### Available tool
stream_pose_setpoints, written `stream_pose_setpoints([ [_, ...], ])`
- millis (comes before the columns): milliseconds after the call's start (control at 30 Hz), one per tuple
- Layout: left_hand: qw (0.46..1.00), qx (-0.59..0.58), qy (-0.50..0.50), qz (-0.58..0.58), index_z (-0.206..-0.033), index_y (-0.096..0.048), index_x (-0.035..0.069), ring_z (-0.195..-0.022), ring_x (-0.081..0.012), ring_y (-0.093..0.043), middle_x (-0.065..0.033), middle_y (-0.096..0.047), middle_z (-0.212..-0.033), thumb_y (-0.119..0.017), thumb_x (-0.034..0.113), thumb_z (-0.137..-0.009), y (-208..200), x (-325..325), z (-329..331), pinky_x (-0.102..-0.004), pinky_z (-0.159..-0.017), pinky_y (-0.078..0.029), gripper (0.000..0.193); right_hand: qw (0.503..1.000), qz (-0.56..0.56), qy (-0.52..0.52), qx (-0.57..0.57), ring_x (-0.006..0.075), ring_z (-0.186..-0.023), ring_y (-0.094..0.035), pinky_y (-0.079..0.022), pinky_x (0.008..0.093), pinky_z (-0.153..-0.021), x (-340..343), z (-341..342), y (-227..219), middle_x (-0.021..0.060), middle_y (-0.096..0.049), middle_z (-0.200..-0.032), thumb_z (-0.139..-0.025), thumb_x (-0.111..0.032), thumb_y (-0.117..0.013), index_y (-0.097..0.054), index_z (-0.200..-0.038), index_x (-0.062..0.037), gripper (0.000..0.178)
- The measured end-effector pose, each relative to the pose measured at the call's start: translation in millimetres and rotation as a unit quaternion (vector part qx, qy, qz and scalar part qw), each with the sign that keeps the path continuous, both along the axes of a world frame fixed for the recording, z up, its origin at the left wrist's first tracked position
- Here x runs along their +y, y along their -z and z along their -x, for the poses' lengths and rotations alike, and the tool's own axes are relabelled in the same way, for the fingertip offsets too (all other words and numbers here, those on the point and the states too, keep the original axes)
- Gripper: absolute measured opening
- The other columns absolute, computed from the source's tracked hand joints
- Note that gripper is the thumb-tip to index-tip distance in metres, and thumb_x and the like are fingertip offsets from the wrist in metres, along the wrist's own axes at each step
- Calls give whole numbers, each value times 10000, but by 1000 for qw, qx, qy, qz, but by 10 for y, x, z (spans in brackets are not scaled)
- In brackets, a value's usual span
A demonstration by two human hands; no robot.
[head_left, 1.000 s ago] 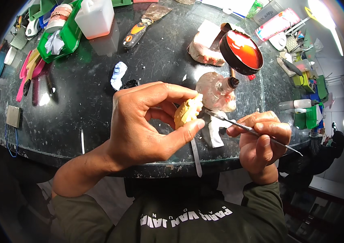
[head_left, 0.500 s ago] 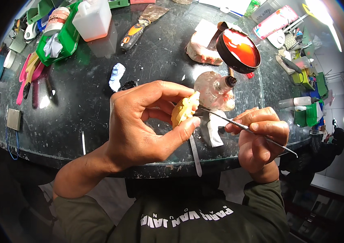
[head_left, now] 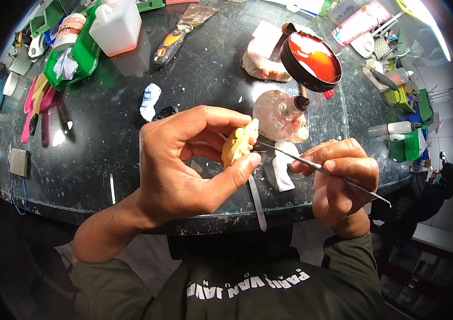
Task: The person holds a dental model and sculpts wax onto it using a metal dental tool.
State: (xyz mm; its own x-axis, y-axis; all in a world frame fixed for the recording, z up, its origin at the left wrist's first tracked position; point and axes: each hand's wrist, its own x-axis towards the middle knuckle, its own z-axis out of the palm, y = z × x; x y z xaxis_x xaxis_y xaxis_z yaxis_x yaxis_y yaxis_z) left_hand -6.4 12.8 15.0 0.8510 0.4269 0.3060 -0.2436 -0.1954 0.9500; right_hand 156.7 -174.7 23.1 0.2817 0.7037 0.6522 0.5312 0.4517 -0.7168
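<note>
Between the thumb and fingers of my left hand [head_left: 183, 165] is a yellow dental cast [head_left: 238, 143], held up over the bench's near part. My right hand [head_left: 343, 178] pinches a thin metal dental carver [head_left: 338, 177] like a pen. Its slim tip reaches the cast's right side; whether it touches cannot be made out. Just beyond the cast stands a glass spirit burner [head_left: 279, 114] with a dark wick, and no flame shows. A round tin of red wax [head_left: 311, 60] sits tilted behind it. Below my hands lie a crumpled white tissue [head_left: 283, 168] and a flat metal blade handle [head_left: 257, 202].
A pinkish-white plaster model [head_left: 263, 61] is beside the tin. A blue impression piece [head_left: 150, 101] lies beyond my left hand. Farther off are a scraper [head_left: 181, 36], a white plastic bottle [head_left: 115, 31] and a green bin [head_left: 85, 56]. A pink-handled tool [head_left: 31, 109] rests at left.
Both hands keep their grips, and the carver's tip stays by the cast. The whole view has shifted slightly, with the cast and bench things a little farther left in the picture.
</note>
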Motion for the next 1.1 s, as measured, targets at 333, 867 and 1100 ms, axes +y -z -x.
stream_pose_setpoints([
  [333,1000,0,3,7,-1138,-652,-52,-866,-111,-701,-112,-720,-978,-797,-6,-778,6,3,9,-232,-744,-578,391,1000,-3,-2,6,280,-789,-723,-608,370,-671,-5,14,0,199,-676,-924,-952,-90,-551,-587,-1060,0,145],
  [867,1000,8,13,14,-1139,-652,-53,-897,-123,-709,-120,-720,-992,-785,-13,-783,-18,13,23,-245,-769,-594,382,999,10,-17,-25,274,-767,-717,-610,374,-651,-28,-27,-17,186,-656,-924,-1009,-183,-556,-525,-1101,-23,187],
  [1100,1000,7,5,26,-1139,-655,-54,-886,-125,-715,-124,-724,-989,-786,-19,-780,-27,4,31,-248,-768,-594,384,999,22,-8,-49,272,-748,-712,-598,372,-633,-30,-18,-35,190,-654,-926,-1003,-145,-526,-504,-1104,-34,152],
])
